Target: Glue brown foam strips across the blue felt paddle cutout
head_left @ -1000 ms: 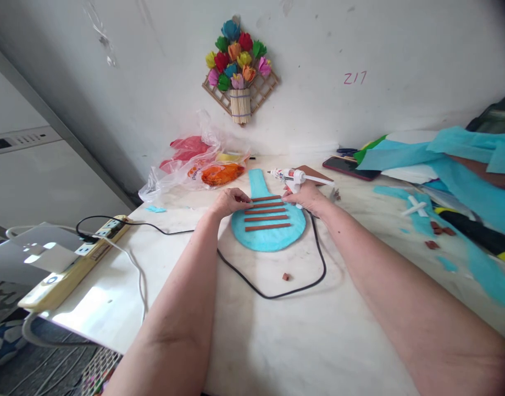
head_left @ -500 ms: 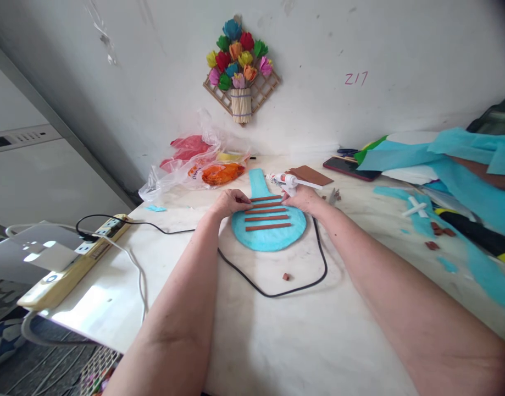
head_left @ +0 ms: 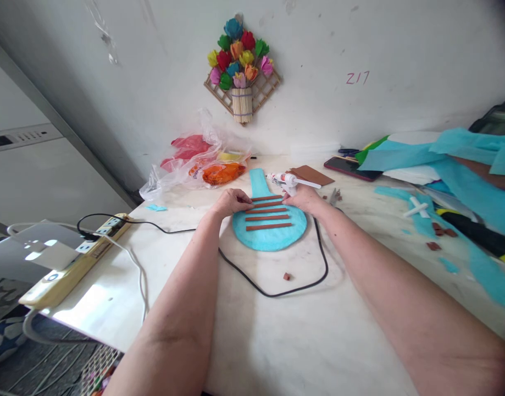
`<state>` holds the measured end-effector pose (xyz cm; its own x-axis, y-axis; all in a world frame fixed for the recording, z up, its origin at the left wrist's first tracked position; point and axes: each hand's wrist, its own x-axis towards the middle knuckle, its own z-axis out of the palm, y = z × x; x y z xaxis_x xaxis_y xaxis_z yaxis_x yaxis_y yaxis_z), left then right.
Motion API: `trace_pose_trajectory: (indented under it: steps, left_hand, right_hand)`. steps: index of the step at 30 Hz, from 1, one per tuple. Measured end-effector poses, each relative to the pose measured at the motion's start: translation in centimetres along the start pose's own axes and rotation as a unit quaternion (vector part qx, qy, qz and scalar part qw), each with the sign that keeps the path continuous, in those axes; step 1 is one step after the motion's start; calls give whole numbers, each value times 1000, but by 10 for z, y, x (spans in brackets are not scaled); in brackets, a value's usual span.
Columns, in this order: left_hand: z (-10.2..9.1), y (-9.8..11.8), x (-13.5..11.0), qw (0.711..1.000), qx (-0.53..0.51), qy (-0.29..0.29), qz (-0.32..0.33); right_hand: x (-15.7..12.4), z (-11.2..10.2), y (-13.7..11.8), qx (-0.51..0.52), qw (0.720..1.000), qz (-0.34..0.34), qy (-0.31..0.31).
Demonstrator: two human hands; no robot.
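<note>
A light-blue paddle-shaped piece [head_left: 272,240] lies flat on the table, its narrow handle pointing toward the wall. Several thin brown strips [head_left: 268,226] run across its round part, roughly parallel. My left hand [head_left: 232,203] has its fingers closed at the left ends of the upper strips. At their right ends, the fingers of my right hand [head_left: 300,199] are bent together in the same way. Both hands touch the blue piece near its top. A white glue gun [head_left: 287,179] with a glue stick rests just behind my right hand, which partly covers it.
A black cord [head_left: 272,296] loops in front of the blue piece. To the left sits a power strip [head_left: 87,248] with plugs. Plastic bags [head_left: 211,162] lie behind; a brown sheet [head_left: 312,174], a phone [head_left: 351,168] and blue scraps [head_left: 425,212] are on the right.
Both hands stay at the ends of the upper strips. Only the camera view has shifted slightly.
</note>
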<state>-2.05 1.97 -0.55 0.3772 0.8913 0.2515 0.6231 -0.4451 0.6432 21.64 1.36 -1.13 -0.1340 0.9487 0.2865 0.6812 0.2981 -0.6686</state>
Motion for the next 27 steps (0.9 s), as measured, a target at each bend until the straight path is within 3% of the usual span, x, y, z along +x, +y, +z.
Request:
trace_pose_trajectory:
  steps: [6,14,18,22,27]
  left_hand:
    - [-2,-1,0,999,33,-3,8]
    - [-5,1,-3,1000,22,8,-4]
    - [-11,2,-4,997,37,69,5]
    - [-14,8,0,985,117,117,45]
    - [2,15,10,970,210,117,-30]
  right_hand:
    - [-8,-8,-3,112,993,30,-14]
    - [-7,-14,-11,218,974,18,55]
    - [-12,-18,-27,250,967,36,37]
    - [-14,-17,-37,325,943,71,24]
    - [-10,-10,-35,433,899,70,2]
